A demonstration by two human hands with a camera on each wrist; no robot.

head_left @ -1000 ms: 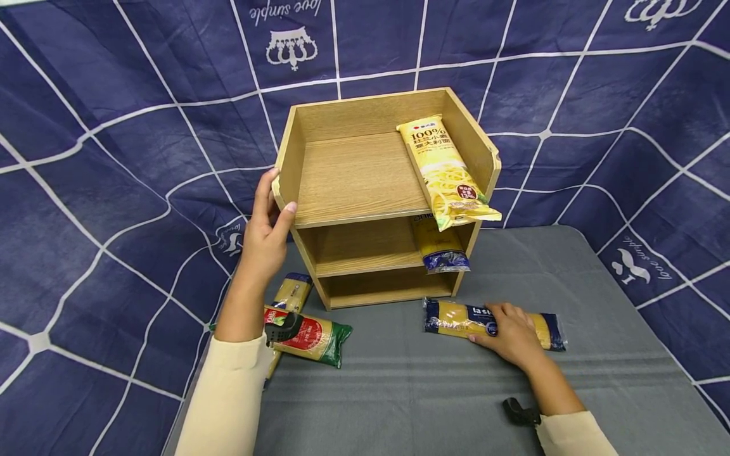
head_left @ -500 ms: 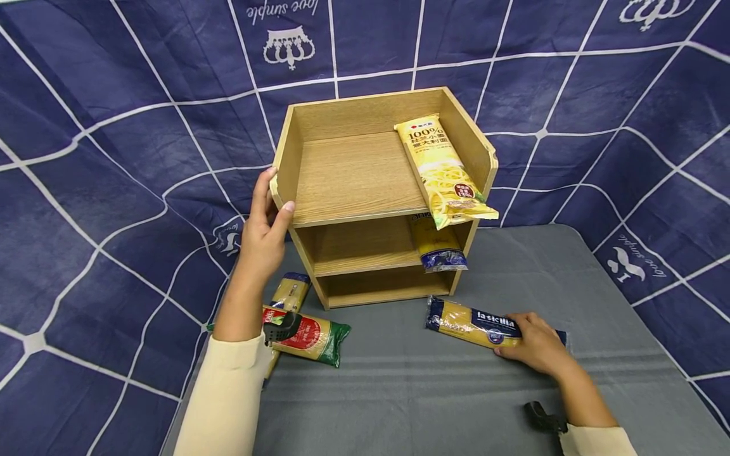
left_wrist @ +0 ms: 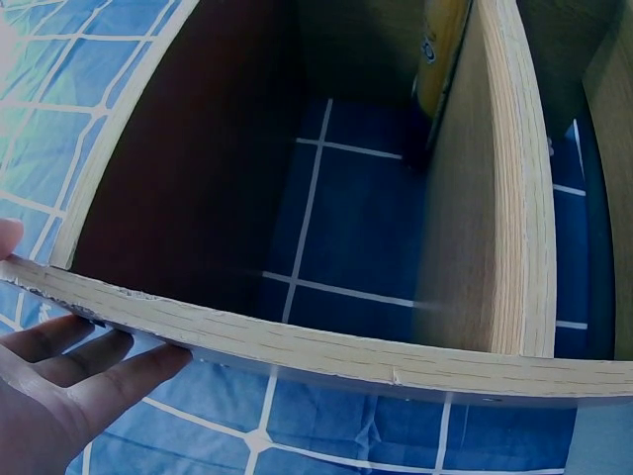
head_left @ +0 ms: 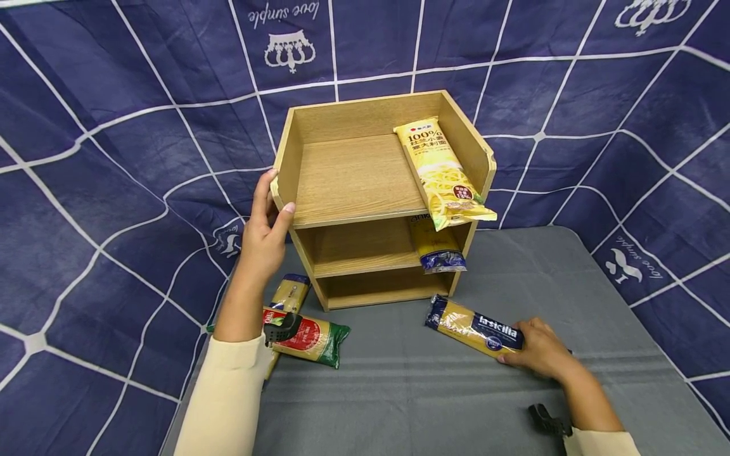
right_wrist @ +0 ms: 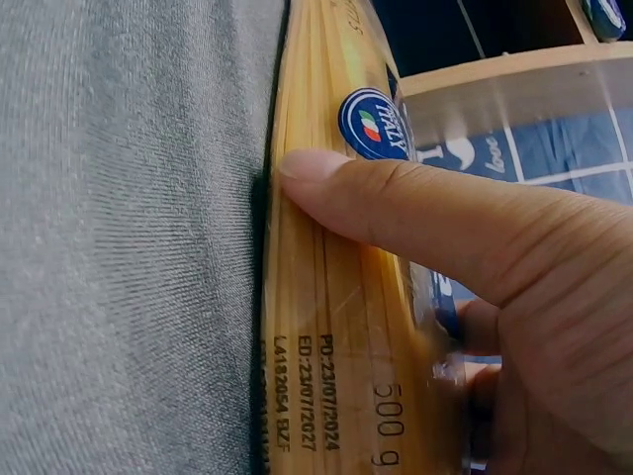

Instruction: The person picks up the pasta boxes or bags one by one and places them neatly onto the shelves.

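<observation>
My left hand (head_left: 265,237) holds the front left edge of a small wooden shelf (head_left: 353,177), thumb inside and fingers outside the side panel (left_wrist: 247,332). On the grey cloth at right lies a pack of spaghetti (head_left: 470,326) with a dark blue "la sicilia" label. My right hand (head_left: 538,347) grips the right end of this pack, covering that end in the head view. In the right wrist view the thumb (right_wrist: 346,183) presses along one long side of the clear wrapper, while other fingers are partly hidden behind it.
A yellow pasta bag (head_left: 441,171) lies on the shelf's top right, its end overhanging the front. Another pasta pack (head_left: 436,244) sticks out of the middle level. Left of the shelf, a red-and-green pack (head_left: 310,335) crosses over a blue-ended pack (head_left: 291,292). Blue curtain (head_left: 376,44) surrounds the table.
The right hand has slid to the right end of the spaghetti pack, and the pack has turned, its right end nearer the person. The left hand has stayed on the shelf.
</observation>
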